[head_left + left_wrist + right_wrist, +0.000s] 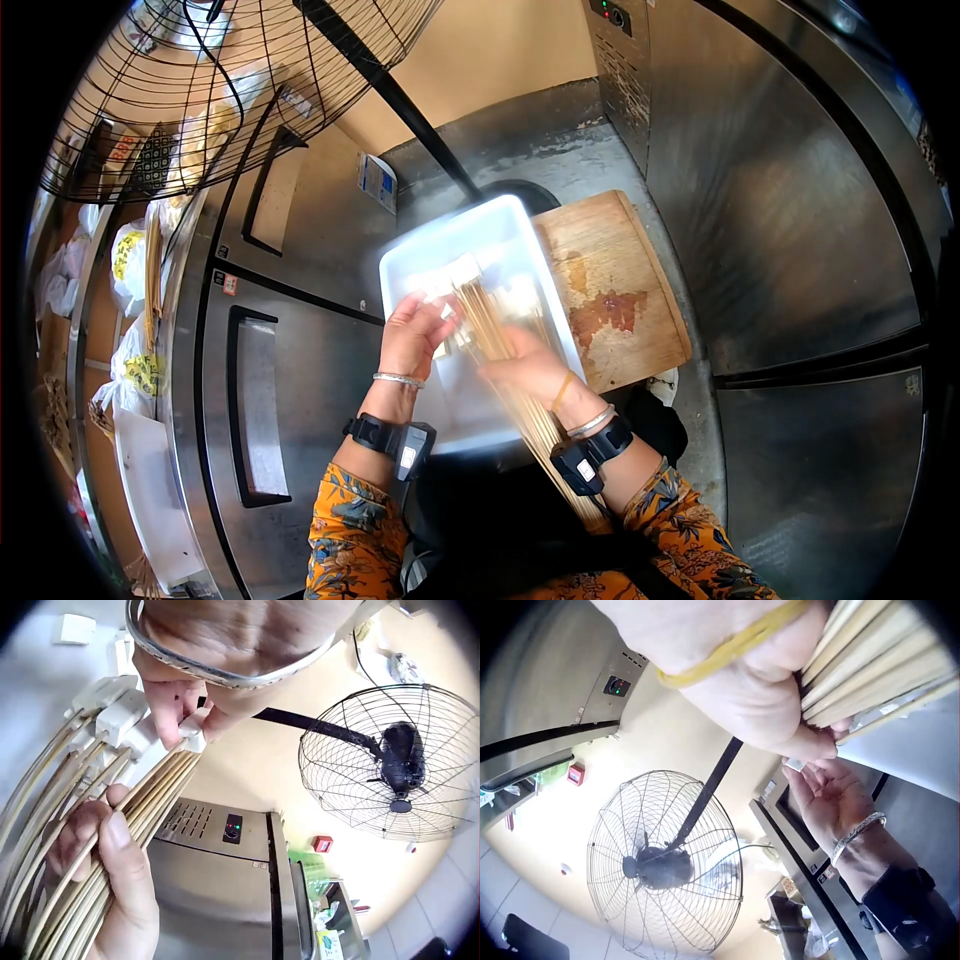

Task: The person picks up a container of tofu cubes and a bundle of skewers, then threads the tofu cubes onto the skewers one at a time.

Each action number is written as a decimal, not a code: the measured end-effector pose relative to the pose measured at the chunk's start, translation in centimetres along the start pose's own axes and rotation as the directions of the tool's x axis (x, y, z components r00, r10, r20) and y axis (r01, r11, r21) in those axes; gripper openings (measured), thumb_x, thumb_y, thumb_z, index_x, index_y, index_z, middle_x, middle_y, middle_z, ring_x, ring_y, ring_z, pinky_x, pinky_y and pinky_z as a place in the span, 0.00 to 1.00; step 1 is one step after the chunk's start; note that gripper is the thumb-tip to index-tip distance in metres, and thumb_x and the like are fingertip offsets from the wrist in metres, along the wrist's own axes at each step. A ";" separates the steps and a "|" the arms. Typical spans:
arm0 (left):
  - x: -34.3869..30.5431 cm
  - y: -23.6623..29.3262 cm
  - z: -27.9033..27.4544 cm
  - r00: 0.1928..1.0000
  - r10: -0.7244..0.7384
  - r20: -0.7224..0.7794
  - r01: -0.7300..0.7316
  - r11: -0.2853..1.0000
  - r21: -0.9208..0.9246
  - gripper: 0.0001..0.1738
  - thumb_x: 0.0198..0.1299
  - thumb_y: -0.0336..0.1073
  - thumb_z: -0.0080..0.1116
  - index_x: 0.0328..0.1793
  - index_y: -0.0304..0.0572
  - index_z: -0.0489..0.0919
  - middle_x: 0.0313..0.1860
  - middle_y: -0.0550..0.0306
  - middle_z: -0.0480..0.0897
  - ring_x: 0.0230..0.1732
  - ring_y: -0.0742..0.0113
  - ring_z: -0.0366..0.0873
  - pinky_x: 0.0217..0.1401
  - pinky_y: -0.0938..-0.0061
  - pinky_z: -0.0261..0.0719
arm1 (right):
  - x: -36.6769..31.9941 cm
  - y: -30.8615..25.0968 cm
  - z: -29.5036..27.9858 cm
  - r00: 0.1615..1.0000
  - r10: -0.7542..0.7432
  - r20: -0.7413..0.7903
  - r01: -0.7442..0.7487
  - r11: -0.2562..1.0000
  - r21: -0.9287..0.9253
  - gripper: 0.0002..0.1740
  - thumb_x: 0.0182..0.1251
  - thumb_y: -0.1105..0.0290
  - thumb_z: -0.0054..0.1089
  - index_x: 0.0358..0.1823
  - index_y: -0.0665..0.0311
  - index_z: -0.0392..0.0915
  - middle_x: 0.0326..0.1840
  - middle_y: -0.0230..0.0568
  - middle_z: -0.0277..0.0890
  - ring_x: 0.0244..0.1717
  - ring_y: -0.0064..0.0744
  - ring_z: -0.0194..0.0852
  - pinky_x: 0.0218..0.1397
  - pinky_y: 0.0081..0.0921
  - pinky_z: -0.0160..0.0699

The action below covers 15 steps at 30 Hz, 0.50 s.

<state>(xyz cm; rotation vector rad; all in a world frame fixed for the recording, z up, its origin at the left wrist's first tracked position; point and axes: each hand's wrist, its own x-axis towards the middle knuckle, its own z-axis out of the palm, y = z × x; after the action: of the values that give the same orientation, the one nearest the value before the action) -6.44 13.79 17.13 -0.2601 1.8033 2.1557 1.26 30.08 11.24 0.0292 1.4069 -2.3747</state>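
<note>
In the left wrist view, the left hand (247, 645) pinches a small white block (193, 735) between thumb and fingertips, at the tips of thin wooden sticks (154, 799). The right hand (124, 877) grips the bundle of sticks just below. Several other sticks there carry white blocks (120, 716) on their ends. In the head view, the left hand (415, 335) and right hand (530, 368) are over a white tray (470, 420), and the bundle slants down past the right forearm. Sticks also fill the right hand (757, 697) in the right wrist view.
A stained wooden board (655, 290) lies right of the tray. Steel cabinets (800, 200) stand on both sides. A wire fan (240, 90) is at the upper left, its dark pole reaching down behind the tray. Shelves with plastic bags (130, 270) are at far left.
</note>
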 end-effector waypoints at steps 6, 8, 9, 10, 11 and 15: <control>-0.9 -0.2 0.5 0.999 -0.042 0.009 0.042 0.999 -0.035 0.18 0.62 0.30 0.56 0.58 0.38 0.73 0.44 0.50 0.81 0.41 0.67 0.82 0.45 0.78 0.85 | -0.1 0.2 0.2 0.995 -0.092 -0.049 0.092 0.996 -0.002 0.19 0.54 0.75 0.64 0.48 0.66 0.71 0.30 0.32 0.74 0.27 0.21 0.74 0.27 0.20 0.72; -0.8 -0.3 0.4 0.999 -0.045 0.011 0.045 0.999 -0.012 0.18 0.62 0.30 0.56 0.59 0.38 0.74 0.44 0.51 0.81 0.40 0.67 0.82 0.45 0.78 0.85 | -0.2 0.0 0.2 0.995 -0.087 -0.047 0.087 0.996 -0.015 0.19 0.54 0.76 0.63 0.48 0.66 0.71 0.30 0.32 0.74 0.28 0.21 0.74 0.28 0.20 0.72; -0.7 -0.5 0.3 0.999 -0.045 0.015 0.045 0.999 0.011 0.18 0.62 0.30 0.56 0.59 0.39 0.74 0.43 0.52 0.81 0.39 0.68 0.82 0.44 0.78 0.85 | -0.2 0.0 0.1 0.997 -0.071 -0.030 0.071 0.997 -0.009 0.22 0.54 0.77 0.62 0.52 0.66 0.70 0.35 0.32 0.74 0.31 0.20 0.73 0.31 0.19 0.73; -0.7 -0.6 0.2 0.999 -0.046 0.019 0.046 0.998 0.034 0.18 0.62 0.31 0.56 0.59 0.39 0.74 0.43 0.53 0.81 0.38 0.68 0.82 0.44 0.79 0.85 | -0.2 -0.1 0.0 0.998 -0.053 -0.012 0.053 0.999 -0.002 0.25 0.55 0.79 0.61 0.56 0.65 0.69 0.39 0.31 0.74 0.35 0.19 0.73 0.34 0.17 0.74; -0.8 -0.7 0.3 0.999 -0.051 0.012 0.050 0.998 0.044 0.18 0.62 0.31 0.56 0.59 0.39 0.74 0.44 0.54 0.81 0.37 0.69 0.82 0.43 0.79 0.85 | -0.2 -0.1 -0.1 0.999 -0.036 0.006 0.036 0.999 0.004 0.27 0.55 0.80 0.59 0.60 0.64 0.67 0.43 0.31 0.74 0.38 0.18 0.73 0.37 0.16 0.76; -0.8 -1.2 0.2 0.999 -0.027 0.031 0.024 0.995 0.096 0.19 0.62 0.32 0.57 0.60 0.40 0.74 0.44 0.56 0.81 0.35 0.71 0.81 0.42 0.79 0.85 | 0.1 0.4 -0.2 0.998 -0.056 0.007 0.056 0.998 0.009 0.26 0.56 0.80 0.59 0.59 0.64 0.68 0.43 0.31 0.74 0.39 0.18 0.73 0.37 0.17 0.76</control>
<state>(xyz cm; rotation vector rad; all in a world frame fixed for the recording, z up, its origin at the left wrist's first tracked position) -5.32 14.03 16.35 -0.2235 1.8690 2.0385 1.31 30.08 10.73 -0.0164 1.4118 -2.4241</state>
